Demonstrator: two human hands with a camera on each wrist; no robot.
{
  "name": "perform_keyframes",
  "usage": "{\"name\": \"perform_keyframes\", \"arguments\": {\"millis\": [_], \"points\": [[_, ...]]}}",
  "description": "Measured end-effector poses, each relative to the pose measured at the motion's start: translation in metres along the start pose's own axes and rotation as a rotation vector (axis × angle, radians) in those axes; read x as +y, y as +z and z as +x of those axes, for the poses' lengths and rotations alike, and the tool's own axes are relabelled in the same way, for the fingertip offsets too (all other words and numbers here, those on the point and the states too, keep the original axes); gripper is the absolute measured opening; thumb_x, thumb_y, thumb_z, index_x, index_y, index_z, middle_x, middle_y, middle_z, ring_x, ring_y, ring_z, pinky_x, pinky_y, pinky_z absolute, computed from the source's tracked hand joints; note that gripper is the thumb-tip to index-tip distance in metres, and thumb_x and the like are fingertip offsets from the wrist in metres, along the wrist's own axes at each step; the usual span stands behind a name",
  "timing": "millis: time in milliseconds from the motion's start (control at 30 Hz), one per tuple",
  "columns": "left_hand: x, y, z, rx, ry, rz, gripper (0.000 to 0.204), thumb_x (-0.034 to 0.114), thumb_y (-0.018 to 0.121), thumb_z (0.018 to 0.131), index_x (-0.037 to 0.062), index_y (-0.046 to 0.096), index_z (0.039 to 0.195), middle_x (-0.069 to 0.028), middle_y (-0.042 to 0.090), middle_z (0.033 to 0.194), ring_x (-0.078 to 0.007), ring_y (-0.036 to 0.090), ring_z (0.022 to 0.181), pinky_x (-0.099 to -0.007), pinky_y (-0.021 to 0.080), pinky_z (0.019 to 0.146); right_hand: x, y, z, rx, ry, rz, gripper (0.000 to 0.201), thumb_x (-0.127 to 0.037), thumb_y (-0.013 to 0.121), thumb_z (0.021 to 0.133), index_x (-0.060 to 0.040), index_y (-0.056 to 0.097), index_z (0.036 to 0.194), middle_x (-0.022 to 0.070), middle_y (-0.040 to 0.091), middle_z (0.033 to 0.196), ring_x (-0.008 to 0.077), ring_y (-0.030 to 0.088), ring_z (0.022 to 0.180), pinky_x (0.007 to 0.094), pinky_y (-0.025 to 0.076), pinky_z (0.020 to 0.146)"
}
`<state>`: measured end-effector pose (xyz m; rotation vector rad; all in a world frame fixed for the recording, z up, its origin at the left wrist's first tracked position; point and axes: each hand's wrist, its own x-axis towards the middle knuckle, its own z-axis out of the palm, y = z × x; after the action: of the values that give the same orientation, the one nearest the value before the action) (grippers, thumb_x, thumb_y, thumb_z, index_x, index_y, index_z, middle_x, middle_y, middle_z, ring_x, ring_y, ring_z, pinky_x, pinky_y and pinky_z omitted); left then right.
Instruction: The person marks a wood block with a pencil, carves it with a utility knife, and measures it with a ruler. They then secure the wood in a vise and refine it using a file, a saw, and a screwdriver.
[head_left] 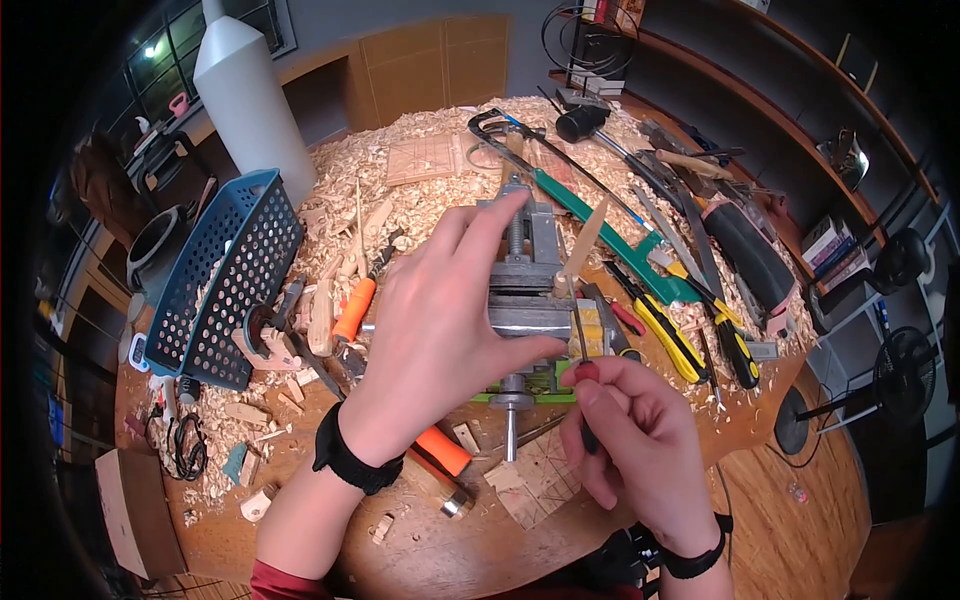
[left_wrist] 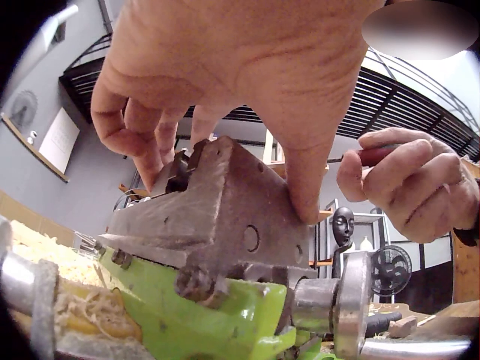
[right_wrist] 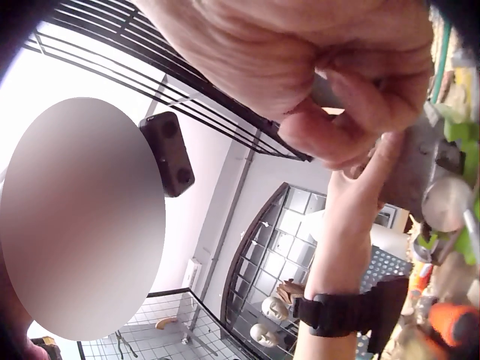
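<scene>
My left hand [head_left: 425,310] spans the grey metal bench vise [head_left: 525,275] with its fingers spread. In the left wrist view the thumb lies along the near end of the vise body [left_wrist: 217,202], while the other fingers reach over its far side. My right hand [head_left: 635,430], just right of the vise screw, pinches a slim tool by its red and black handle [head_left: 588,372]. The thin metal shaft [head_left: 578,325] points away from me, beside the vise. A pointed wooden piece [head_left: 587,238] slants up at the vise's right side. In the right wrist view, curled fingers hide most of the handle.
Wood shavings [head_left: 335,170] cover much of the workbench. On the left stands a blue perforated basket [head_left: 225,280]. A green hacksaw [head_left: 590,215], yellow-black cutters [head_left: 668,335] and files lie right of the vise. An orange-handled tool [head_left: 443,450] lies below my left wrist.
</scene>
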<state>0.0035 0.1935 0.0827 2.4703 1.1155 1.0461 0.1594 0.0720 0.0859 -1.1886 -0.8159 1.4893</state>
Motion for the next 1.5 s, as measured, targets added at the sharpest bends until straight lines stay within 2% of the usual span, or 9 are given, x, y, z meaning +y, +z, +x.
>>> {"name": "perform_keyframes", "arguments": {"millis": [233,500,700,900,1133,1233,1300,1433,1500], "points": [[-0.003,0.002,-0.001,0.041,0.045,0.025,0.098,0.02,0.092,0.055,0.0121,0.047,0.141,-0.0128,0.058,0.119,-0.0329,0.064,0.1,-0.0413,0.054,0.086,-0.001,0.001,-0.006,0.026,-0.006,-0.014,0.018,-0.014,0.052,0.104,-0.0016,0.054,0.116,0.0055,0.059,0.069,0.006,0.043,0.038,0.0212,0.027,0.036],[-0.004,0.003,0.0,0.059,0.063,0.025,0.097,0.021,0.092,0.055,0.012,0.047,0.14,-0.0128,0.059,0.116,-0.0333,0.064,0.1,-0.0409,0.054,0.085,0.003,-0.005,-0.009,0.027,0.004,0.037,0.022,-0.019,0.048,0.106,-0.0026,0.054,0.12,0.0057,0.059,0.068,0.0069,0.046,0.038,0.0205,0.027,0.036],[-0.001,0.001,0.0,0.006,0.015,0.01,0.096,0.021,0.092,0.055,0.0124,0.047,0.14,-0.0124,0.059,0.117,-0.0324,0.065,0.1,-0.0406,0.054,0.085,-0.001,-0.002,-0.003,-0.004,0.025,0.041,0.027,-0.024,0.044,0.107,-0.003,0.052,0.121,0.0057,0.06,0.071,0.0089,0.05,0.039,0.0199,0.027,0.037],[-0.004,0.003,0.0,0.057,0.065,0.035,0.097,0.021,0.092,0.055,0.0117,0.048,0.14,-0.0121,0.059,0.117,-0.0323,0.065,0.1,-0.0405,0.054,0.085,0.002,-0.009,-0.012,-0.032,0.037,0.087,0.027,-0.026,0.043,0.108,-0.0032,0.052,0.119,0.0063,0.06,0.072,0.0096,0.05,0.039,0.0197,0.027,0.037],[-0.001,0.001,0.0,0.007,0.005,0.014,0.096,0.021,0.092,0.055,0.0115,0.047,0.14,-0.0125,0.059,0.119,-0.0328,0.063,0.103,-0.0406,0.053,0.087,0.0,-0.005,-0.005,-0.056,0.009,0.103,0.027,-0.026,0.041,0.108,-0.0033,0.052,0.12,0.0067,0.059,0.072,0.01,0.05,0.039,0.0199,0.027,0.038],[-0.004,0.003,-0.001,0.046,0.049,0.023,0.096,0.021,0.092,0.055,0.0114,0.048,0.139,-0.0124,0.059,0.118,-0.0324,0.063,0.102,-0.0406,0.053,0.086,0.0,-0.002,-0.014,-0.02,0.073,0.09,0.027,-0.025,0.04,0.108,-0.0034,0.051,0.12,0.0067,0.059,0.071,0.0101,0.05,0.039,0.02,0.027,0.037],[-0.005,0.004,-0.001,0.063,0.075,0.031,0.096,0.02,0.092,0.055,0.0115,0.048,0.14,-0.0124,0.059,0.118,-0.0319,0.064,0.101,-0.0407,0.053,0.085,0.002,0.003,-0.016,0.055,0.038,0.087,0.029,-0.025,0.044,0.106,0.0008,0.053,0.114,0.0089,0.058,0.066,0.0091,0.037,0.033,0.022,0.022,0.033],[-0.001,0.002,0.0,0.01,0.013,0.024,0.096,0.02,0.092,0.055,0.0118,0.048,0.139,-0.0124,0.059,0.119,-0.0321,0.064,0.102,-0.0406,0.053,0.086,-0.007,0.01,-0.012,0.02,0.043,0.083,0.026,-0.023,0.044,0.106,0.0004,0.053,0.114,0.0088,0.058,0.066,0.0087,0.037,0.033,0.0219,0.022,0.033],[-0.003,0.003,0.001,0.045,0.056,0.003,0.094,0.023,0.091,0.054,0.0069,0.048,0.136,-0.016,0.059,0.113,-0.0362,0.064,0.097,-0.0436,0.052,0.083,-0.008,0.013,-0.008,0.019,0.063,0.098,0.023,-0.02,0.044,0.106,-0.0002,0.053,0.114,0.0082,0.058,0.065,0.0078,0.037,0.034,0.0218,0.023,0.034]]}}
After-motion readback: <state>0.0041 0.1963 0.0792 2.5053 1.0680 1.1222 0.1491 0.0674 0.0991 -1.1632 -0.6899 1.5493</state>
